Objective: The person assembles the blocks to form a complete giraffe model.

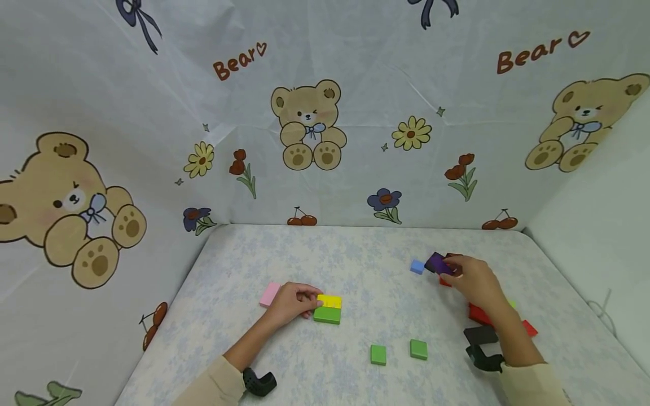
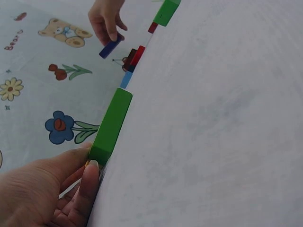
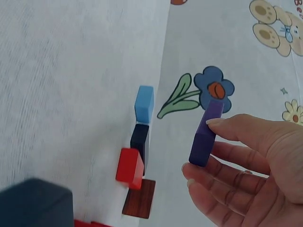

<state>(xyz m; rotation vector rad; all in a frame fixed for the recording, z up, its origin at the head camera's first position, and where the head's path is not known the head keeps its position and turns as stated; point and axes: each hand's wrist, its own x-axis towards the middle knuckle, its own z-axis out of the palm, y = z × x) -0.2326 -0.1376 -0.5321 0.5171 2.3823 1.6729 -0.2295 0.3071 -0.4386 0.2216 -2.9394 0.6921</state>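
Observation:
My left hand [image 1: 293, 299] pinches the left end of a yellow block [image 1: 332, 301] between thumb and fingers. Against its near side lies a green block [image 1: 327, 316], which hides most of the yellow one in the left wrist view. On the right, my right hand [image 1: 474, 279] holds a purple block [image 3: 206, 135] between thumb and fingers, above the tabletop. Below and beside it stand a light blue block [image 3: 144, 104], a black block [image 3: 140, 142], a red block [image 3: 129, 165] and a brown wood-patterned block [image 3: 139, 198].
Behind my left hand lies a pink block [image 1: 269, 294]. Two small green blocks, a left one [image 1: 378, 354] and a right one [image 1: 418, 349], sit nearer the front. Under my right forearm are a red block [image 1: 479, 314] and a dark block [image 1: 480, 335]. A bear-print sheet [image 1: 355, 186] backs the table.

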